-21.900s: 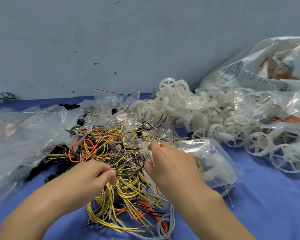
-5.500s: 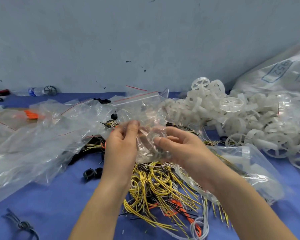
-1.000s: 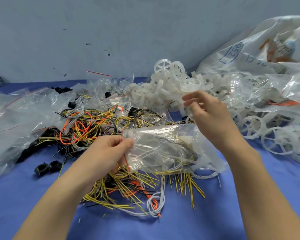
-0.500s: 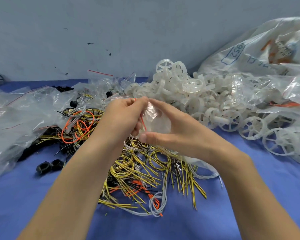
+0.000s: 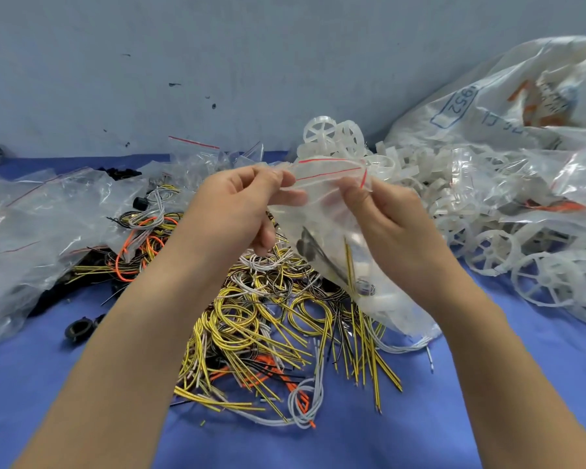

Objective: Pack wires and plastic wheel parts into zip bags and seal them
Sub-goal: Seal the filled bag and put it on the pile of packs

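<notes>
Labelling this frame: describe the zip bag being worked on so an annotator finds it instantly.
Start at the tangle of yellow wires mid-table on the blue cloth. Just above it, the left hand and right hand pinch one clear zip bag. Unlike the bags lying flat around it, it is lifted, with wires inside.

Glossy clear plastic zip bag (image 5: pixel 322 211), matt translucent white plastic wheels (image 5: pixel 487 252) beside it, matt blue cloth table cover (image 5: pixel 420 418) underneath.

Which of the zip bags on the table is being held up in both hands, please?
The zip bag with wires inside, pinched at its red-lined top by the left hand and right hand; the others lie flat.
</notes>
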